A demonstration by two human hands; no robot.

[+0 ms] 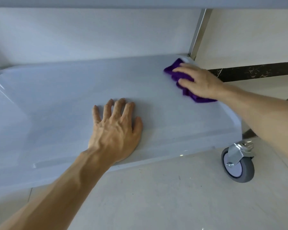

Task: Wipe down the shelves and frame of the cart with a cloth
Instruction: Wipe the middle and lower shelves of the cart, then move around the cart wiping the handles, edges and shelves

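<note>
1. The grey shelf (56,100) of the cart fills the left and centre of the frame; its raised rim runs along the lower edge and curves up at the right.
2. The left hand (115,130) lies flat at centre frame, palm down, fingers spread, gripping nothing. The heel of the hand sits near the front rim.
3. The right hand (201,82) is at upper right of the frame, fingers extended and pressed flat onto the purple cloth (178,72).
4. The cloth lies under the right hand, bunched, in the far right corner of the shelf. It protrudes beyond the fingertips toward upper left and below the palm toward the rim.
5. A metal frame post (196,35) rises from that corner, just beside the cloth.
6. A grey caster wheel (238,165) stands on the tiled floor (156,205) at lower right, below the shelf corner.
7. The two hands are well apart.
</note>
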